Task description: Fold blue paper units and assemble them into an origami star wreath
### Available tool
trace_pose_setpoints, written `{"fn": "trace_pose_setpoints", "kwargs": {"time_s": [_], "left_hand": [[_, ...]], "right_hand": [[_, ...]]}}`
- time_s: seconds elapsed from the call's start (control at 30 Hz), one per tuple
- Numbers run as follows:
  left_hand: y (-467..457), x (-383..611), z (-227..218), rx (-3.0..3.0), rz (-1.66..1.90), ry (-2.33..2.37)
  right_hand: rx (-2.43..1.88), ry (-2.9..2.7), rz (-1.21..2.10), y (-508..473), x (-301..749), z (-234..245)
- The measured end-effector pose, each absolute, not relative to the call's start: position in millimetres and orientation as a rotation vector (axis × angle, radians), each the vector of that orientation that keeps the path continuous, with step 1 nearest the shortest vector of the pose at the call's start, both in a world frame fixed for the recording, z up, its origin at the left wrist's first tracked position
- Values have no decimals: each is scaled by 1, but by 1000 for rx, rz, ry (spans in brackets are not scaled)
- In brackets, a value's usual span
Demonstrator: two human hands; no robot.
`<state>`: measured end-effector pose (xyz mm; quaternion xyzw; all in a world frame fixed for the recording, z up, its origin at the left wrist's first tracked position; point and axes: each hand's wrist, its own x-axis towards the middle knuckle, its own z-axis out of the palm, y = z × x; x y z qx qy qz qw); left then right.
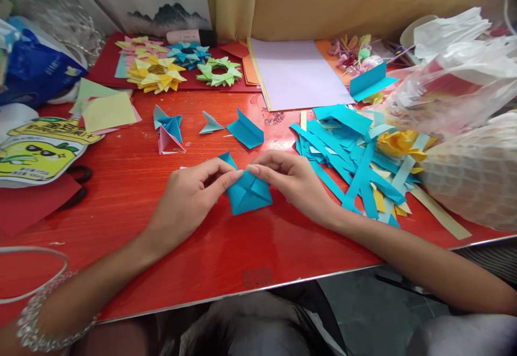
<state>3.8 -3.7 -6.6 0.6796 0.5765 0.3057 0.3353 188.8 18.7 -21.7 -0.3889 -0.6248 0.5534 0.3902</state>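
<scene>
A blue folded paper piece (247,192) lies on the red table (210,259) in front of me. My left hand (189,197) pinches its upper left part with closed fingers. My right hand (293,178) pinches its upper right edge, fingertips meeting those of the left. Just beyond lie another folded blue piece (245,128), a small pale blue fold (210,124) and a blue and pink folded unit (169,132).
A heap of blue and yellow paper strips (359,167) lies to the right, beside plastic bags (464,86). At the back are origami wreaths (155,73), a green wreath (220,71) and a lilac sheet (297,73). Coloured sheets (107,109) and a printed bag (40,148) sit left.
</scene>
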Motion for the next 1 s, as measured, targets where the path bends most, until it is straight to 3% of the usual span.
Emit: {"fn": "trace_pose_setpoints", "kwargs": {"time_s": [0.3,0.57,1.0], "left_hand": [[0,4,-13,1361,1086,1404],[-2,6,-13,1219,1121,1175],[0,5,-15,1294,1034,1239]], "right_hand": [[-900,-1418,1920,20,183,-19],[-917,-1346,1786,25,189,-24],[-870,-1402,1755,21,186,-23]]}}
